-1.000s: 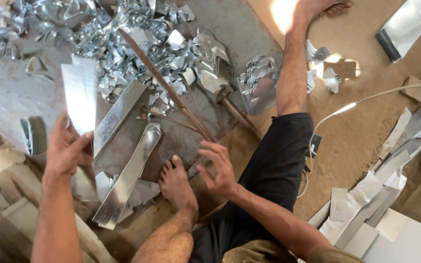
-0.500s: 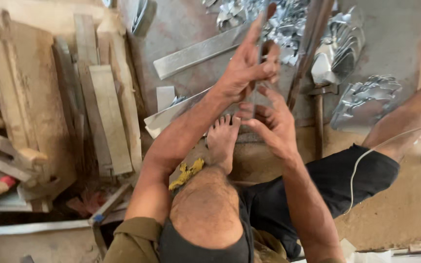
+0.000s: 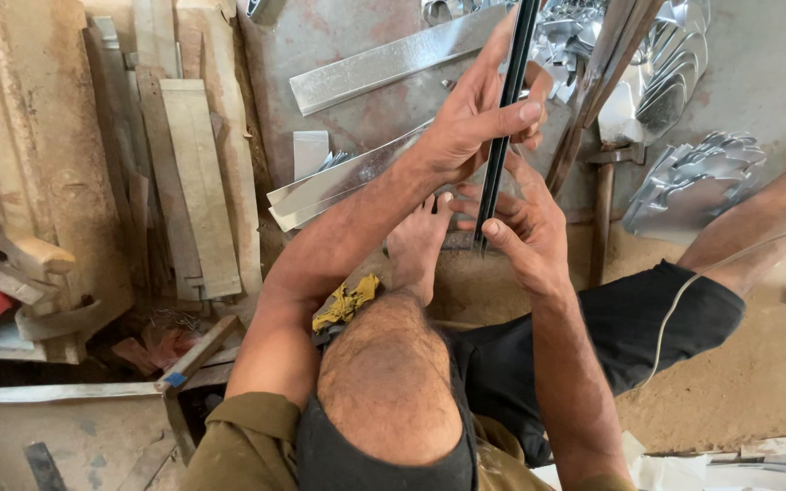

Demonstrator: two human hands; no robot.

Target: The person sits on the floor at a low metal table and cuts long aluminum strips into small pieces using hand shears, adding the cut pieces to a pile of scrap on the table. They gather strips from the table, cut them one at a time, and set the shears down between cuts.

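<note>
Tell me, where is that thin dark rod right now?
In the head view the thin dark rod stands right of centre, gripped by the left hand above and the right hand below, beside the bare foot.

The left hand (image 3: 470,123) is raised, arm stretched forward from the lower left, its thumb and fingers closed around a thin dark rod (image 3: 502,127) high on its length. The right hand (image 3: 520,227) sits just below it, palm turned up, fingers curled round the rod's lower end, the forearm running back toward the lower right. The bent left knee rises between the arms, and the bare foot (image 3: 416,245) rests just below the hands.
</note>
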